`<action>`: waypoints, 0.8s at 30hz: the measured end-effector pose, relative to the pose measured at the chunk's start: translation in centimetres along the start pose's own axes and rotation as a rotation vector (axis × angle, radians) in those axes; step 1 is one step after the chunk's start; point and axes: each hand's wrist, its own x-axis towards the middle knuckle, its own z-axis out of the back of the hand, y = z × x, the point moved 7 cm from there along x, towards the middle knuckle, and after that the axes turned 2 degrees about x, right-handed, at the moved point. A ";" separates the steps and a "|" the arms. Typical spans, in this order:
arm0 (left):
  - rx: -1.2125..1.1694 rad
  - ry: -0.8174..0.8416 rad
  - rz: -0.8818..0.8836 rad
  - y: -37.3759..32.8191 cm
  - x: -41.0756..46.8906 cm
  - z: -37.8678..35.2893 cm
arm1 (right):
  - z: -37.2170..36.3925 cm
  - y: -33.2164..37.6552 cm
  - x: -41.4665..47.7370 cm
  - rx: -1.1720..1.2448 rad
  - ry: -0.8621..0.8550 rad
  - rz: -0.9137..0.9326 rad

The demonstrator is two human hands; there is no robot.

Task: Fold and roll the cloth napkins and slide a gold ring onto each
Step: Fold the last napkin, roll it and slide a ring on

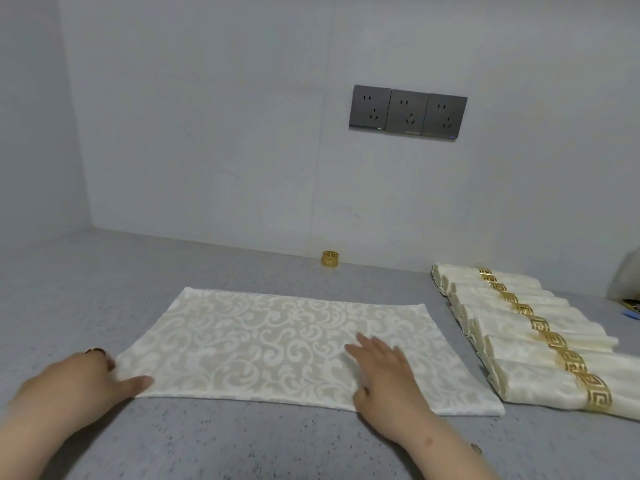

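A cream damask napkin (270, 341) lies flat on the grey counter (104, 282), folded into a wide rectangle. My right hand (384, 372) lies palm down on its near right part, fingers straight. My left hand (83, 379) is at the napkin's near left corner, thumb lying on the cloth edge; the other fingers are curled at the corner, and I cannot tell if they pinch it. A loose gold ring (330, 259) stands by the back wall beyond the napkin. Several rolled napkins (512, 327) with gold rings lie in a row at the right.
The wall (207, 133) closes off the back and left of the counter, with three grey sockets (408, 111) above. A blurred white object (628, 278) and a small dark item (628, 305) sit at the far right edge.
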 end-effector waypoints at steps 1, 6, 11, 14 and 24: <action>-0.005 0.023 -0.013 -0.4 -0.1 0.2 | -0.2 1.0 0.0 0.087 0.014 0.106; -0.049 0.168 -0.032 -1.7 0.4 1.3 | -1.8 2.9 -0.4 0.237 0.119 0.278; -0.362 0.156 0.053 -0.6 0.8 2.0 | -2.0 3.2 -0.4 0.243 0.137 0.281; -0.494 0.153 0.125 2.6 3.2 1.2 | -2.5 4.6 -0.6 0.190 0.153 0.332; -1.119 -0.064 -0.237 -10.4 -2.4 7.7 | -1.8 4.3 -0.5 0.662 0.184 0.146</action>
